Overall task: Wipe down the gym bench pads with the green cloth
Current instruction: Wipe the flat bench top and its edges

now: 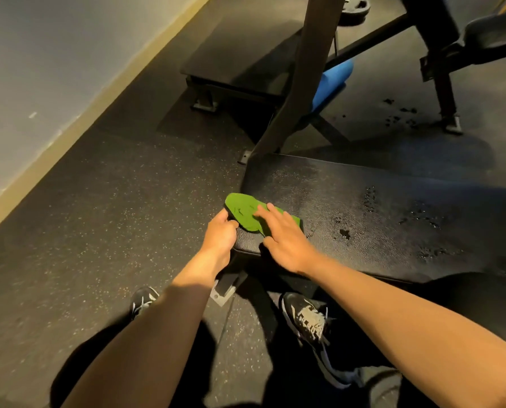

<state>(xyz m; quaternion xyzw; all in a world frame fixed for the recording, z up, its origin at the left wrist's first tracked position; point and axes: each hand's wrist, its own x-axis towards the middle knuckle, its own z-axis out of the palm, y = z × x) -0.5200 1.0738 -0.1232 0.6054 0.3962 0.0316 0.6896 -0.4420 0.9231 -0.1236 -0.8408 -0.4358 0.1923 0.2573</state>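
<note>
- The floor (83, 219) on your left is dark, rough rubber with pale specks.
- Your left hand (220, 232) curls its fingers round the edge of the green cloth (242, 212) at the pad's left corner.
- Your right hand (285, 238) lies flat on the cloth, fingers spread.
- A dark metal post (293, 92) stands just behind the pad.
- The black bench pad (378, 201) is bumpy, with water drops (422, 216).

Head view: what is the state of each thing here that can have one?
green cloth, lying flat on the pad's left end.
bench pad, wet, drops on its right part.
left hand, fingers curled, pinching the cloth's edge.
right hand, fingers straight, pressing on the cloth.
floor, some wet spots at upper right.
</note>
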